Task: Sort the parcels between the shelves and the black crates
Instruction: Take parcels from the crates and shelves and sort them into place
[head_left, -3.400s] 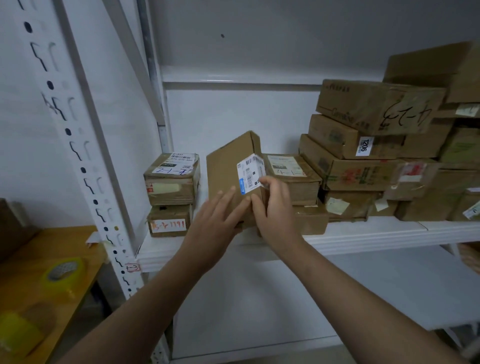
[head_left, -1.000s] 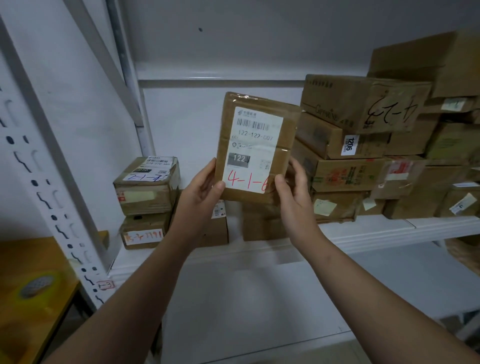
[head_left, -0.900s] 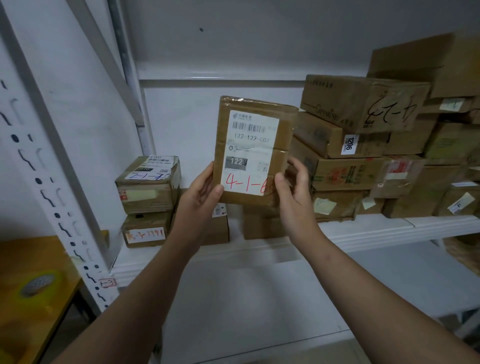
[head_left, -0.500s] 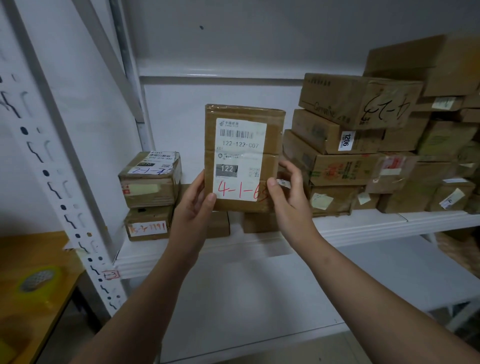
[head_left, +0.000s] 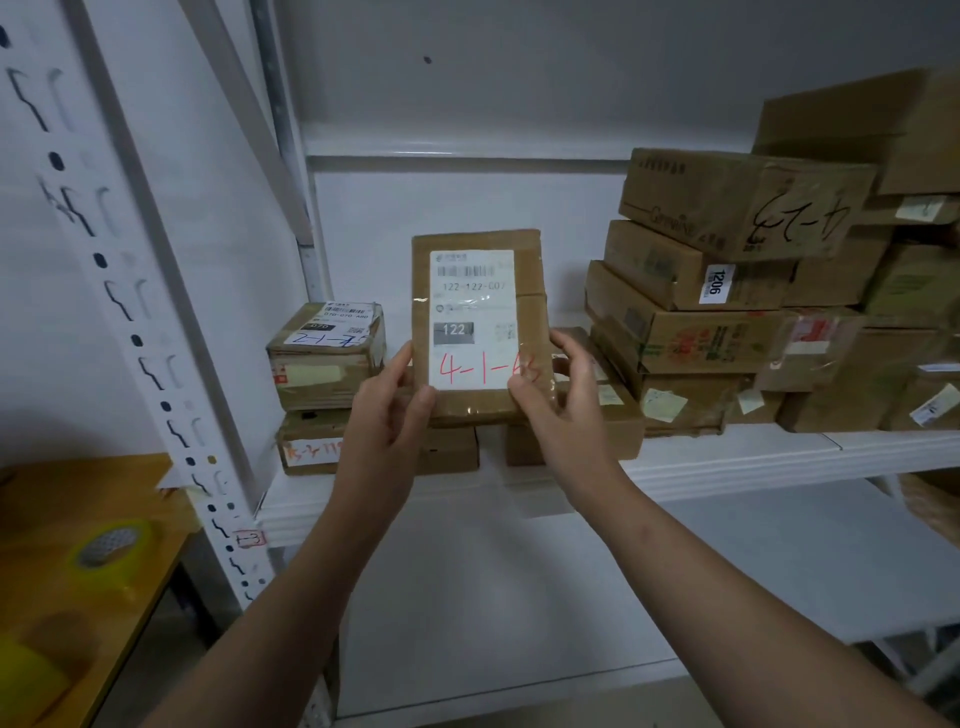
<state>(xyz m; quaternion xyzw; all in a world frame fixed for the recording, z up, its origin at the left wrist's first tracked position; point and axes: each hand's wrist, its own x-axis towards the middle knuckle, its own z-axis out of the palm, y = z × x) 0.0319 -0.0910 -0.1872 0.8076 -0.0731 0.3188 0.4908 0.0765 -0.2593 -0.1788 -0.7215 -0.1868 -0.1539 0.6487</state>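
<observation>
I hold a flat brown cardboard parcel (head_left: 478, 312) upright in front of the white shelf (head_left: 727, 460). Its white label faces me, with "122" printed and "4-1-6" in red. My left hand (head_left: 387, 410) grips its lower left corner, thumb on the front. My right hand (head_left: 553, 402) grips the lower right corner, thumb over the end of the red writing. More brown parcels lie on the shelf behind it. No black crates are in view.
Two small stacked boxes (head_left: 324, 358) sit at the shelf's left end. A tall stack of parcels (head_left: 727, 291) fills the right side. A perforated white upright (head_left: 130, 312) stands at left. A wooden table (head_left: 62, 571) at lower left carries a yellow tape roll (head_left: 106, 545).
Since 3.4 s ago I lifted the parcel off the shelf and turned its label toward me. Over the last second it has come down a little and now stands straight rather than tilted.
</observation>
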